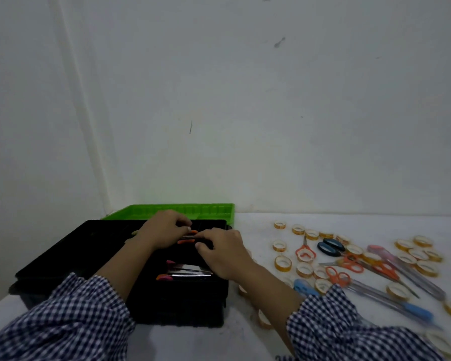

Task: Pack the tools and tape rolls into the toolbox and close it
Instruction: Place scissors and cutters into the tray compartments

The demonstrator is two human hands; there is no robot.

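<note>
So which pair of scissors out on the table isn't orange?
The pair with black oval handles, lying among the yellow tape rolls; the other loose scissors have orange handles.

The scene is dimly and evenly lit, the wall [271,100] being rendered grey with a faint green cast above the green tray [214,209]. Detail is lost in the black toolbox [63,254], though glare is caught on a metal tool [190,276]. Straight lines are bowed toward the edges, where the checked sleeves [71,321] are blurred.
</note>
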